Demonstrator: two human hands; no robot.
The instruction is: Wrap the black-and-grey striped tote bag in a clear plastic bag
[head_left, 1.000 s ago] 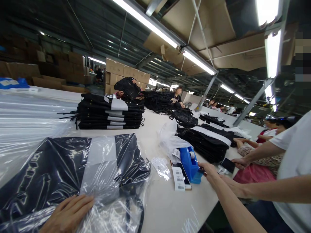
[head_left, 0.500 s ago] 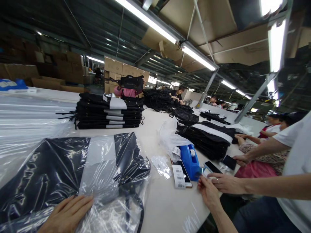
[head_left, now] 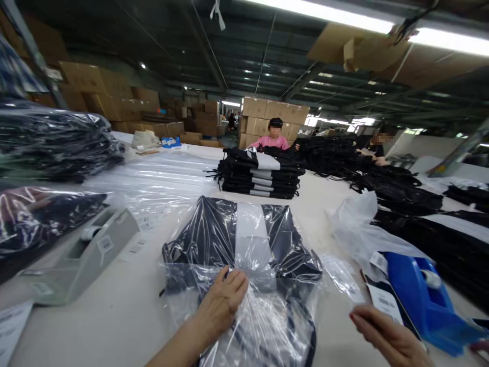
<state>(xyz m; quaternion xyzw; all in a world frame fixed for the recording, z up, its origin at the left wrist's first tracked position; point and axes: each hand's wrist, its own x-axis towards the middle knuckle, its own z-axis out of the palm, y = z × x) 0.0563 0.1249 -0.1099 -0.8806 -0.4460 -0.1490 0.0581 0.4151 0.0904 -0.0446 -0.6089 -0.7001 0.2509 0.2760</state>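
The left hand (head_left: 223, 300) lies flat, fingers spread, pressing on the clear plastic bag (head_left: 244, 265) that holds a folded black garment with a white stripe. The right hand (head_left: 389, 339) hovers loosely open, empty, just beside a blue tape dispenser (head_left: 424, 300) and barcode labels (head_left: 384, 303).

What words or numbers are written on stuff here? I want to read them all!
None can be read.
Barcode label beside the blue tape dispenser: print too small.
Sticker on the grey tape dispenser: blurred.
Paper at the table's left edge: blurred.
Cardboard boxes at the back: no clear print.
The bagged garment under the left hand shows no text.
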